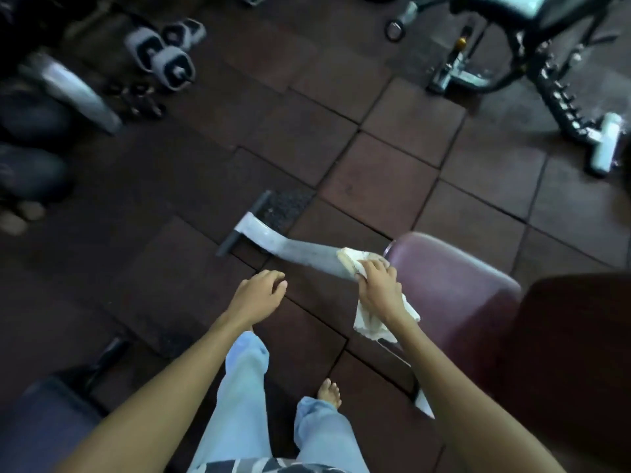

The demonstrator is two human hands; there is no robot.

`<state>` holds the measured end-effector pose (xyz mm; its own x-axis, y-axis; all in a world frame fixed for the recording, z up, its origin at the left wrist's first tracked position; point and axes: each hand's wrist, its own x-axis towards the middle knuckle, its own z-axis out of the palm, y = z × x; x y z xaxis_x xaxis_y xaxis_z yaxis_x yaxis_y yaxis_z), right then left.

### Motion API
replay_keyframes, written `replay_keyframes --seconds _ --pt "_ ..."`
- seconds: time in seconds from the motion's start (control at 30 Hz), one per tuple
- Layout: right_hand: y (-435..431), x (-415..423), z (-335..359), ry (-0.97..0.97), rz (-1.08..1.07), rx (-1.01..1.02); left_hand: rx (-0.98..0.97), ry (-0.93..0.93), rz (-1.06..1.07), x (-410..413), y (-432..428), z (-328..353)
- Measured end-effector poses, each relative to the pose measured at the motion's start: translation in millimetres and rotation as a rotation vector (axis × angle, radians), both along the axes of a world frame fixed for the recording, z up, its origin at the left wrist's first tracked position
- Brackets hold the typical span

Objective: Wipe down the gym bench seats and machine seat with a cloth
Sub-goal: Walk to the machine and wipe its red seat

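My right hand [379, 288] is shut on a white cloth [368, 322], which bunches above my fingers and hangs below my wrist. It hovers at the left edge of a maroon padded bench seat [450, 291] on the right, above the bench's grey metal leg [293, 247]. My left hand [261, 291] floats over the floor to the left, fingers loosely curled and holding nothing. A darker pad [573, 353] continues the bench at the far right.
Dumbbells [160, 52] lie on the brown rubber floor tiles at the upper left. A weight machine frame with a pale seat [512, 8] stands at the upper right. A dark blue pad [44, 418] sits at the lower left. My bare foot [329, 392] is on the floor.
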<state>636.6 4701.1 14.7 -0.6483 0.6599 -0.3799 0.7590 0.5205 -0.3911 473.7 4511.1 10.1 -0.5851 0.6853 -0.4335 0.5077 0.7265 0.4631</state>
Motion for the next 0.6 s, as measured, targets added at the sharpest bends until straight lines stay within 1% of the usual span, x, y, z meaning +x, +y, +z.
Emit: replay_keyframes --seconds 0.07,0.13,0.17,0.3,0.47,0.6 --pt "-9.5 -33.6 12.8 0.014 0.068 0.0 -0.016 -0.015 0.013 -32.8 -5.3 17.9" --pt "-24.2 -84.4 27.4 0.029 0.169 -0.004 0.002 -0.002 0.069 -77.6 -21.3 40.3" --pt "-32.2 -111.6 37.2 0.015 0.184 -0.018 0.011 0.01 0.091 -101.1 -30.1 49.9" --pt "-58.7 -230.4 70.1 0.015 0.218 0.003 0.01 0.06 0.138 -204.4 -67.3 75.5" --pt "-85.6 -370.7 97.8 0.086 0.246 -0.025 -0.02 0.112 0.155 -327.1 -107.9 100.0" --pt "-92.2 -460.5 111.1 0.145 0.248 -0.045 -0.013 0.111 0.211 -404.6 -123.9 116.9"
